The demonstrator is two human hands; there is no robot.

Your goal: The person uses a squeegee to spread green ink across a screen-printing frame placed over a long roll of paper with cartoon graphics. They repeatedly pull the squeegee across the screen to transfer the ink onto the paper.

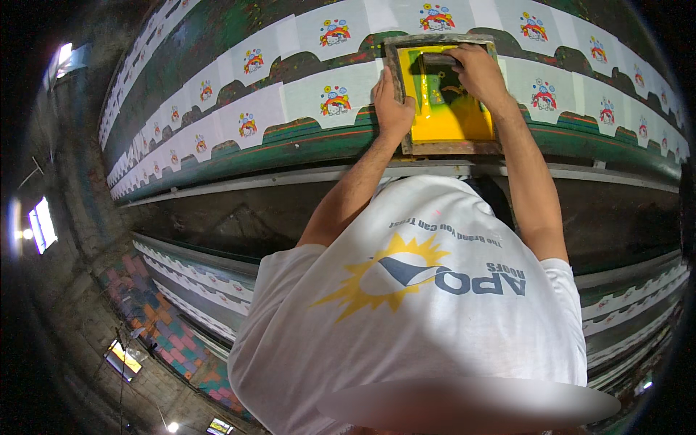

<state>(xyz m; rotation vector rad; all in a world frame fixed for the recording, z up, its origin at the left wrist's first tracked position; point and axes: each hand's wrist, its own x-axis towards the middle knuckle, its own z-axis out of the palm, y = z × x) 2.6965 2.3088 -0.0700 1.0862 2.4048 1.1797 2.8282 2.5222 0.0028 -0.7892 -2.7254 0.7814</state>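
Head view: nearest, a white shirt (442, 348) is seen, with both forearms stretched toward the counter (210, 164).
Left hand (395, 112): clamped on the left rail of a framed screen (449, 148).
Right hand (478, 72): closed around the right end of a dark bar (437, 59), which is held crosswise near the far end of the screen; the two hands are kept apart.
Screen's place: laid over the nearest row of white sheets (301, 101), close to the counter's front edge.
Yellow ink (457, 129): spread thickly over the near part of the mesh; darker patches are shown beside the bar.
Progress: inking at this spot is judged under way, not finished, and the screen is not yet lifted. What is marked underneath is hidden. Coloured pictures are already borne by neighbouring sheets; whether yellow is lacking on any cannot be told.
Farther rows: more pictured sheets are laid out beyond the screen.
Far left: multicoloured blocks (163, 319) and a bright window (43, 225) are seen.
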